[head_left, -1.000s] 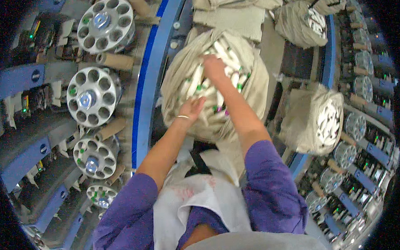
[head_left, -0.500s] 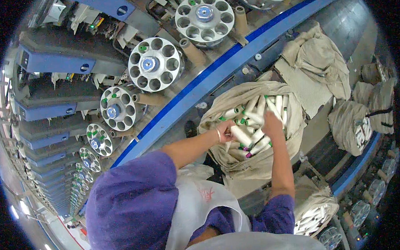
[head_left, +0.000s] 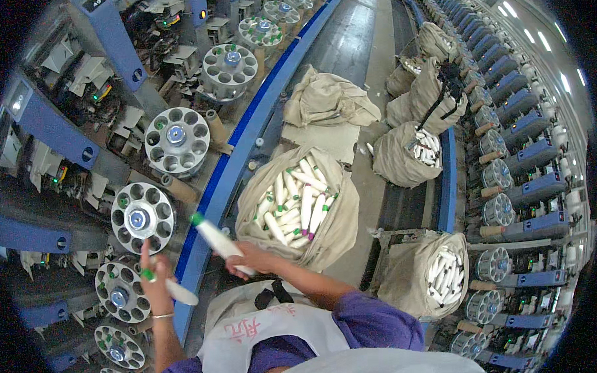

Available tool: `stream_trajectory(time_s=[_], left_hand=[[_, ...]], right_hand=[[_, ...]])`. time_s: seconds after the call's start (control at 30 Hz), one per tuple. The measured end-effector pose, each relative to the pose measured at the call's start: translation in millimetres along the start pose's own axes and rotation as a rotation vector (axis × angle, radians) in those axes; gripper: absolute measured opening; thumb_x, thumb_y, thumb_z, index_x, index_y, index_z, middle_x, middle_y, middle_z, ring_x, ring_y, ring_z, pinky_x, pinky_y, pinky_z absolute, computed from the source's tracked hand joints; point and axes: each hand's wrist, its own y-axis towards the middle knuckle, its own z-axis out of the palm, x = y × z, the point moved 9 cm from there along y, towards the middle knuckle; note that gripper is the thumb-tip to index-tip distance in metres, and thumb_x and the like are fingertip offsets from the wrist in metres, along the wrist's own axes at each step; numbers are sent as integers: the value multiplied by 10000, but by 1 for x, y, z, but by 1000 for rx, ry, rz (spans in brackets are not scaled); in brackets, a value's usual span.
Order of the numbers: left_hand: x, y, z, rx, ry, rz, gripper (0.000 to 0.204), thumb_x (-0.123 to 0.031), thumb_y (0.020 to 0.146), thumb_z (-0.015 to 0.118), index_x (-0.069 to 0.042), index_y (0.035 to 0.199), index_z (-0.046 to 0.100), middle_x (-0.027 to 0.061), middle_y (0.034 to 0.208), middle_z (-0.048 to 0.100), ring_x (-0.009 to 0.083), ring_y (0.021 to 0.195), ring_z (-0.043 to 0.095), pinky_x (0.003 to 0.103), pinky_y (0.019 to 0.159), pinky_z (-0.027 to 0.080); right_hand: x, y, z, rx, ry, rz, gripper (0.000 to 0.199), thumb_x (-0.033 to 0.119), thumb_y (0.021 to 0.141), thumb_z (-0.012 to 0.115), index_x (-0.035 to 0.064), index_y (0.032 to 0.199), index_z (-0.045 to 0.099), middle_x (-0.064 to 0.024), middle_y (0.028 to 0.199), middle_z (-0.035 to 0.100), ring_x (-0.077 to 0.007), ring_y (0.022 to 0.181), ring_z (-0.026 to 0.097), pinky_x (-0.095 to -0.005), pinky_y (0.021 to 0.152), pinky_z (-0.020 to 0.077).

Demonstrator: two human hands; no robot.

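My left hand [head_left: 155,283] grips a white yarn bobbin with a green tip [head_left: 172,287] right beside a round grey holder with holes [head_left: 121,293] on the machine at my left. My right hand [head_left: 246,257] holds a second white bobbin with a green tip [head_left: 215,237], raised over the blue rail [head_left: 214,189]. An open beige sack [head_left: 339,218] full of white bobbins with green and pink tips stands just beyond my right hand.
More round holders [head_left: 142,217] [head_left: 176,139] [head_left: 228,71] line the machine on the left. Other beige sacks of bobbins [head_left: 409,157] [head_left: 439,273] and an empty sack [head_left: 327,106] lie on the aisle floor. A second row of machines [head_left: 521,159] runs along the right.
Both hands came out of the open sack, each with a bobbin, and swung left toward the machine's round holders. My view turned to look down the aisle.
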Motion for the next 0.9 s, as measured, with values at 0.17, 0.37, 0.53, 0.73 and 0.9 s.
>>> stream_trajectory(time_s=[0.17,0.37,0.53,0.73,0.9], left_hand=[[10,20,7,100,-236,-93,283,-311,883,587,-54,993,544,80,880,622,153,696,574,284,556,475],[-46,87,-97,-145,-589,13,307,-302,928,502,-76,1137,512,122,1208,541,241,1084,542,443,931,452],[-28,146,-38,112,-671,-58,388,-378,904,523,-33,1079,546,139,1083,584,333,1074,542,515,904,460],[1,164,-15,96,-901,-217,333,-343,881,570,-69,1065,530,111,1137,555,378,1148,494,635,874,431],[0,168,9,105,-742,-158,335,-357,908,521,-76,1091,520,109,1170,546,364,1165,487,595,877,451]], right_hand=[[37,49,65,192,-575,-60,345,369,895,554,53,1034,529,-37,690,568,-101,488,511,-247,426,418],[93,79,33,-37,389,0,168,144,876,478,44,814,597,-8,583,474,-93,410,379,-242,359,300],[144,142,21,82,770,-296,154,233,913,478,100,863,539,-35,785,539,-161,693,515,-250,490,397],[152,116,-77,-240,231,-231,266,236,923,486,97,701,439,11,561,377,-81,454,319,-196,384,237],[194,82,-44,-715,-474,-333,179,250,831,617,75,825,581,-33,696,581,-122,585,539,-237,541,440]])
